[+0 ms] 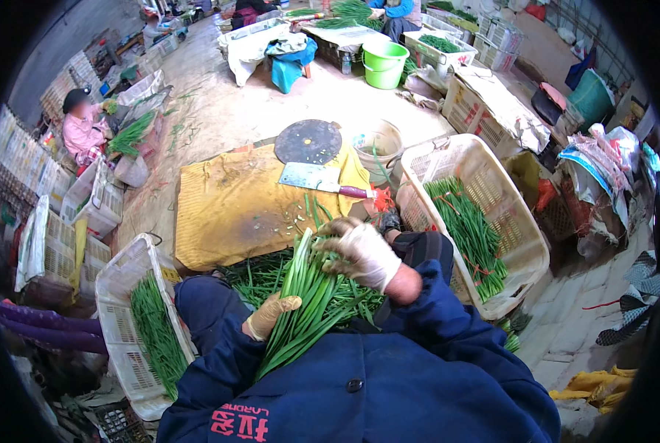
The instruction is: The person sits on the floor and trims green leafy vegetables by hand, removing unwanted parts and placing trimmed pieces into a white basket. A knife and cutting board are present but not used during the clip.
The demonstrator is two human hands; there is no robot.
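Observation:
My left hand [273, 314], in a cream glove, is closed around a bunch of long green garlic chives [310, 310] that lies over my lap. My right hand [358, 252], in a whitish glove with soiled fingers, is at the pale upper ends of the bunch, its fingers curled and spread; whether it grips any stalks cannot be made out. Loose chives [252, 279] lie beneath. Beyond, a cleaver [310, 177] with a purple handle rests on a yellow cloth [224, 205], beside a round dark disc [307, 142]. Small cut pieces are scattered on the cloth.
A plastic crate [534, 243] with tied chive bundles [468, 238] stands at my right, another crate [105, 310] with chives at my left. A white bucket [378, 149] stands behind the cleaver, a green bucket [385, 63] farther off. A person [83, 130] sits at the left.

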